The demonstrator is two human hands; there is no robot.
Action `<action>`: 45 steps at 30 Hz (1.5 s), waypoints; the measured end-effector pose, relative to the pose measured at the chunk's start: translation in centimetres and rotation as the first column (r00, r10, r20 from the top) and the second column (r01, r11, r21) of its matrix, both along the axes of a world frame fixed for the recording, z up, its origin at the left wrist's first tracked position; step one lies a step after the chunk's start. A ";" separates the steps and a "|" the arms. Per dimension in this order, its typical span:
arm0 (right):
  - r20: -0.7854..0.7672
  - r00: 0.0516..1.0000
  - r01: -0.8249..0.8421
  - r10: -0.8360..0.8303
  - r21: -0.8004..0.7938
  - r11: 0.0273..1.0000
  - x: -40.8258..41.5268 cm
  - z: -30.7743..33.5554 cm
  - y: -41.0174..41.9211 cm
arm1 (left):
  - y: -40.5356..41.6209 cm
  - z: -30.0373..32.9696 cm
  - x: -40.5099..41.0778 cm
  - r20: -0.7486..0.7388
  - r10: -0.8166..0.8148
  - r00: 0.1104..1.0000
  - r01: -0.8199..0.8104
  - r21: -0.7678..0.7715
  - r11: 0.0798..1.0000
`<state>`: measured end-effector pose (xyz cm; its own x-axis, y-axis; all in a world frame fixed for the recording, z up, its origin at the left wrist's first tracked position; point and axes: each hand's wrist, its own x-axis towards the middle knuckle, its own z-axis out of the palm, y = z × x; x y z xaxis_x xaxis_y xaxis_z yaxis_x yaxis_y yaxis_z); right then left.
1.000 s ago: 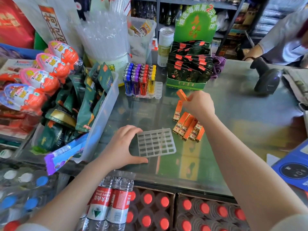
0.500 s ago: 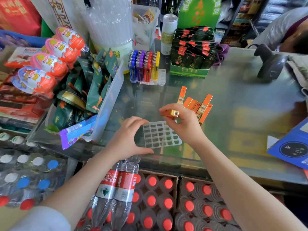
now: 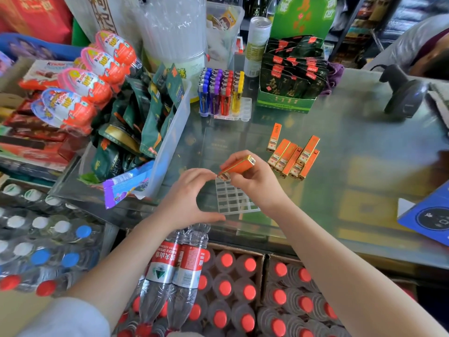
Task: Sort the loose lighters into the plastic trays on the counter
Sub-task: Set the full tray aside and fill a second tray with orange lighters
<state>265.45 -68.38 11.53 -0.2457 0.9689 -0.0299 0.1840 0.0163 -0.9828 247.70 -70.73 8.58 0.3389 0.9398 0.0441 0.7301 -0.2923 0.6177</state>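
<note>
A clear gridded plastic tray (image 3: 234, 200) lies near the front edge of the glass counter. My left hand (image 3: 188, 199) brackets the tray's left side, thumb at the near corner and fingers at the far corner. My right hand (image 3: 252, 181) holds one orange lighter (image 3: 237, 167) tilted over the tray's far left corner. Several loose orange lighters (image 3: 292, 155) lie in a cluster to the right. Farther back stands a second tray (image 3: 245, 110) filled with blue, purple, red and yellow lighters (image 3: 220, 93).
A clear bin of green snack packs (image 3: 170, 132) stands to the left. A green display box (image 3: 289, 76) and a can (image 3: 257, 45) are at the back. A barcode scanner (image 3: 405, 93) sits far right beside another person's sleeve (image 3: 408, 47). Bottled water (image 3: 175, 276) stands below the counter.
My right hand picked one orange lighter from the cluster and carried it back to the tray. My left hand stayed at the tray's left side.
</note>
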 end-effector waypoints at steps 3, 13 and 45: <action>0.103 0.995 0.017 -0.017 -0.007 1.000 -0.3 -0.4 0.1 | 0.1 -0.2 0.1 -0.010 0.008 1.000 -0.008 0.022 1.000; 0.252 0.968 -0.011 0.004 0.026 1.000 -0.7 0.9 1.0 | 0.5 0.0 0.0 0.015 0.007 1.000 -0.008 0.013 1.000; 0.589 0.775 0.083 -0.229 0.264 0.961 3.9 0.9 5.1 | 1.1 0.1 -0.3 0.118 0.037 0.992 -0.024 -0.105 0.994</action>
